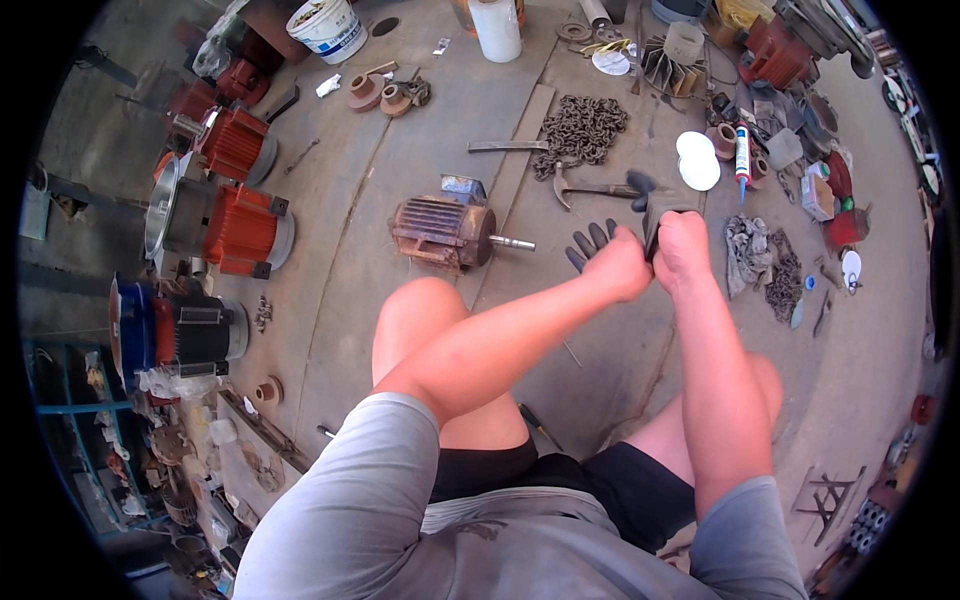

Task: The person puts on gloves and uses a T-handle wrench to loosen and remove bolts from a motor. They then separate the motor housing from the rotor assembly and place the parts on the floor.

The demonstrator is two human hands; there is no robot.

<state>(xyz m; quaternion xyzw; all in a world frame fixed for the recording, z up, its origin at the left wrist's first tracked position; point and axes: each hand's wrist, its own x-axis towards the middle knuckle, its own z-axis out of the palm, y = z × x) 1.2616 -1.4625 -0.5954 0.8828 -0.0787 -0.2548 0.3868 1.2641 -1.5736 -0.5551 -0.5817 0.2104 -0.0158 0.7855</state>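
Observation:
My left hand (pixel 620 268) and my right hand (pixel 682 246) are close together above the floor, both with curled fingers. Between and above them is a grey and black work glove (pixel 655 205), gripped at its edge. Dark glove fingers (pixel 592 242) spread out beside my left hand; whether that glove is held or lies on the floor I cannot tell. Just beyond is a hammer (pixel 590 189) lying on its side. To the left of my hands rests a rusty electric motor (pixel 442 232) with a bare steel shaft (pixel 513 243).
A heap of rusty chain (pixel 583 128) lies beyond the hammer. Orange motors (pixel 245 230) and a black motor (pixel 200 335) line the left side. At right are white discs (pixel 698 162), a sealant tube (pixel 742 155) and rags (pixel 748 252). A white bucket (pixel 327 30) stands far left.

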